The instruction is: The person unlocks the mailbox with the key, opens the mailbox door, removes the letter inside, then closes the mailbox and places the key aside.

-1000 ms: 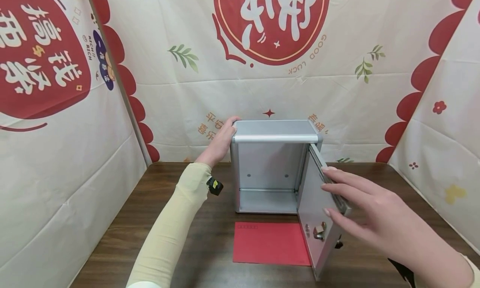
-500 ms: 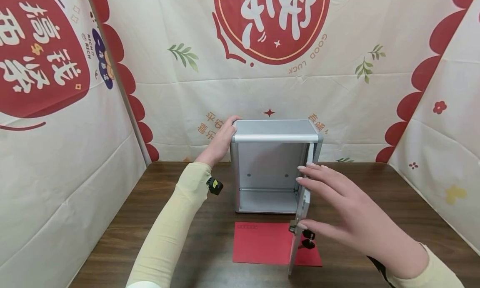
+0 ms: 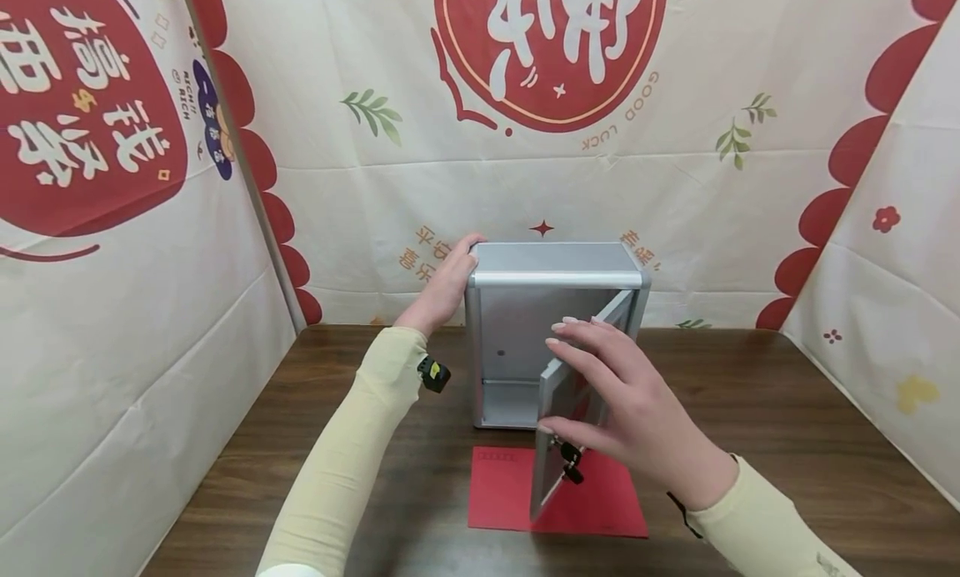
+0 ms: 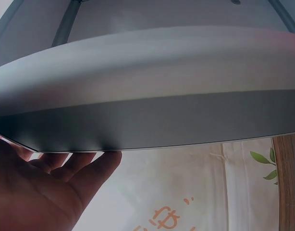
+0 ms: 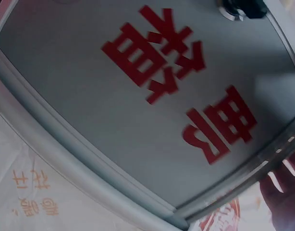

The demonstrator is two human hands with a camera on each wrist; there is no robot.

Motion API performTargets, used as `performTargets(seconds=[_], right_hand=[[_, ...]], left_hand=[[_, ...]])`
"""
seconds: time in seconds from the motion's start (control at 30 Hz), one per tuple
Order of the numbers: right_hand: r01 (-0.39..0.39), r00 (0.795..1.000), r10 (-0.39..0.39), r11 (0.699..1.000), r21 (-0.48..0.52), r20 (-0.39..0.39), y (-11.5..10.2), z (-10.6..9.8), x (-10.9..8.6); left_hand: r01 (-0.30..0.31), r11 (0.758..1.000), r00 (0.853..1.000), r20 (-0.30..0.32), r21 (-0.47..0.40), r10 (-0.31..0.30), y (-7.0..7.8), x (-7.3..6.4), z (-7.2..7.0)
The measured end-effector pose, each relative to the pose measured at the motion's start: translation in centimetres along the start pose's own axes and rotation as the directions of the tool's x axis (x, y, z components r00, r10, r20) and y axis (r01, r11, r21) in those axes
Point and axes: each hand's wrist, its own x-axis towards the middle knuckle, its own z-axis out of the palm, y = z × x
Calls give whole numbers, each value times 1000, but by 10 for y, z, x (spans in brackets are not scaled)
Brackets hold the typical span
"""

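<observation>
A silver metal mailbox (image 3: 557, 258) stands upright at the back of the table, its front door (image 3: 555, 393) partly open. My left hand (image 3: 442, 289) grips the box's upper left corner; in the left wrist view its fingers (image 4: 97, 171) reach behind the rear edge. My right hand (image 3: 626, 402) is at the door's upper free corner, fingers extended and spread, thumb low near the edge. Keys (image 3: 572, 462) hang from the lock on the outer face. Red characters (image 5: 176, 82) mark that face in the right wrist view. A red envelope (image 3: 498, 494) lies flat under the door.
The box and envelope are on a dark wood table (image 3: 375, 510). Printed cloth walls (image 3: 360, 193) enclose the back and both sides, with the rear one close behind the box.
My right hand has swung the door leftward, from wide open to partly across the box's opening. The outer face and keys have come into sight. My left hand has stayed at the corner.
</observation>
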Motion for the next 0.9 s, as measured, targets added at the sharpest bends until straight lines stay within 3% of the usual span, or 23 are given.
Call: performTargets(seconds=[0.23,0.43,0.63,0.9], right_hand=[[31,998,-34,998,-58,-48,14,22,1],[4,1000,-1,993,-119,25,25,34,-2],[26,993,-1,975,-221,114,38,44,-4],[77,990,-34,941,-329,136,57,55,-3]], left_hand=[[0,1000,1000,-2,4,0,1,-1,0],[-14,1000,1000,-11,5,14,2,-1,0],[-35,999,999,-17,9,35,0,1,0],[-14,1000,1000,-21,23,14,1,0,0]])
